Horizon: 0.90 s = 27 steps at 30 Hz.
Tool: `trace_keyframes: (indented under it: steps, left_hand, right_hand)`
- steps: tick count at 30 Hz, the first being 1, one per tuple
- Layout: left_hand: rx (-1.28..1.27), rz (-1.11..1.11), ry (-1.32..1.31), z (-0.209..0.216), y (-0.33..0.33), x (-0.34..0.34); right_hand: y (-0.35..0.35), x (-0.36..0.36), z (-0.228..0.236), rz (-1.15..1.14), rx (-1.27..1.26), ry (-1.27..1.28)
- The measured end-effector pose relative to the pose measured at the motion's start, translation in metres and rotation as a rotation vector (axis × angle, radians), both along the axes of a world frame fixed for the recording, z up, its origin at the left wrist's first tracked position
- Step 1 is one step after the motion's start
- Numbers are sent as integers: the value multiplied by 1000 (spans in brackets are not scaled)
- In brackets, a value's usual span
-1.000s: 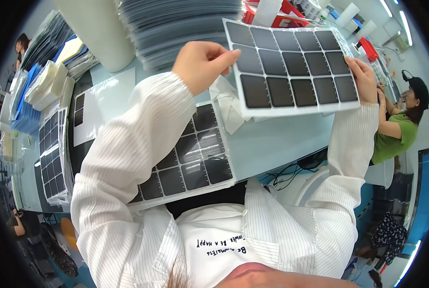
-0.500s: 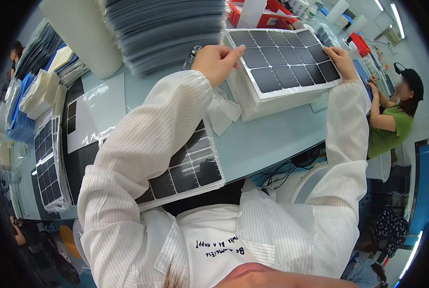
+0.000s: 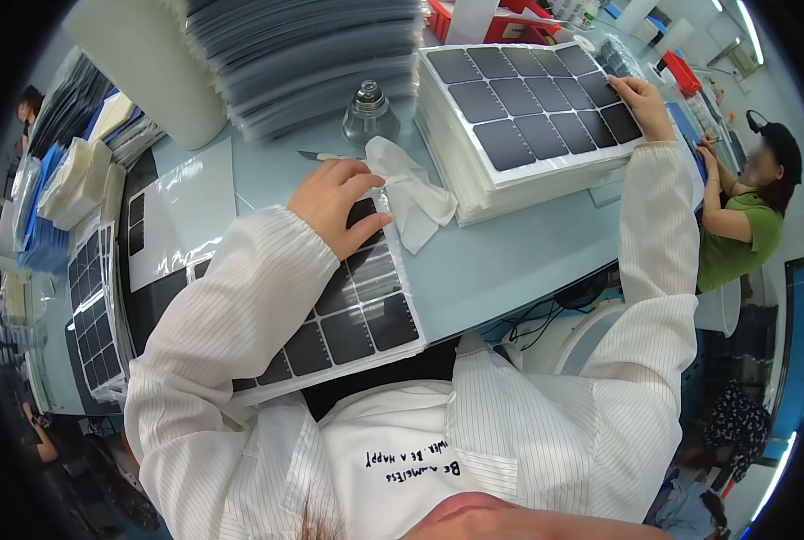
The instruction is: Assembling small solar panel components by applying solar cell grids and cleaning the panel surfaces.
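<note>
My left hand (image 3: pixel 341 205) is over the far edge of a near stack of label sheets (image 3: pixel 345 337), its thumb and fingers apart. Black rounded squares in rows cover these white sheets. At the back right, my right hand (image 3: pixel 643 108) has its fingers closed on the right edge of the top label sheet (image 3: pixel 530 108), which lies on a thick white stack (image 3: pixel 474 189). A crumpled white cloth (image 3: pixel 413 196) lies between the two stacks, next to my left hand. Just beyond that hand are a knife (image 3: pixel 316 156) and a clear glass bottle with a metal top (image 3: pixel 370 115).
A tall pile of grey, film-wrapped sheets (image 3: pixel 303 63) and a white roll (image 3: pixel 150 72) stand at the back. Red bins (image 3: pixel 510 31) are behind the right stack. More label sheets (image 3: pixel 96 310) lie at left. A person in green (image 3: pixel 744 211) works at right.
My left hand has left the top sheet's left corner and come down leftward to the near stack, uncovering the bottle and knife. My right hand stays at the sheet's right edge.
</note>
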<state>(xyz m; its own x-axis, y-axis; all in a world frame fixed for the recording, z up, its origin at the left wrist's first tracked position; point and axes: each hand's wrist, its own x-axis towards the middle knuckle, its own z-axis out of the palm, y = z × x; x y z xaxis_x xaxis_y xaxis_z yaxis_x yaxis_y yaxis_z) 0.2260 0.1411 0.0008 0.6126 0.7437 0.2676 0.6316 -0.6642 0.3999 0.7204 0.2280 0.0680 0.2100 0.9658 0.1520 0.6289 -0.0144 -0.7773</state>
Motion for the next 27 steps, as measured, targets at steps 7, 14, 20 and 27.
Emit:
trace_keyframes:
  steps: [7, 14, 20, 27]
  left_hand:
    - [-23, -19, -79, -14, -4, -6]
    - [-68, 12, -181, -24, -4, -10]
    - [40, -49, -184, -22, -1, -8]
    - [78, 12, -272, -30, 3, -15]
  right_hand:
    - [0, -2, -3, 4, 52, -124]
    - [-16, -7, 6, -200, 120, -311]
    - [-69, -58, 60, -32, 370, -347]
    - [-63, -232, 55, 793, 505, -817]
